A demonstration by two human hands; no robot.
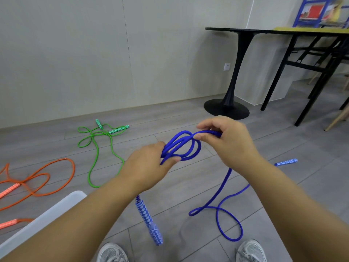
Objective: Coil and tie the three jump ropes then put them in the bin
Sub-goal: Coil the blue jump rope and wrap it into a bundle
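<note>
Loops of the blue rope (186,146) (few so far) could spill if the left hand (149,167) or right hand (226,142), both pinching them, slackens.

Grey floor (170,118): green rope (98,152), orange rope (74,168), slack of blue rope (217,220).

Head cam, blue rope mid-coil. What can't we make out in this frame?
- Blue rope: coil count hidden under the left hand fingers, head view.
- Orange rope: runs off the left frame edge.
- White rim, lower left: cut off by the frame corner and the left forearm; cannot tell if it is the bin.
- Rack items, top right: blurred and cut off by the edge.
</note>
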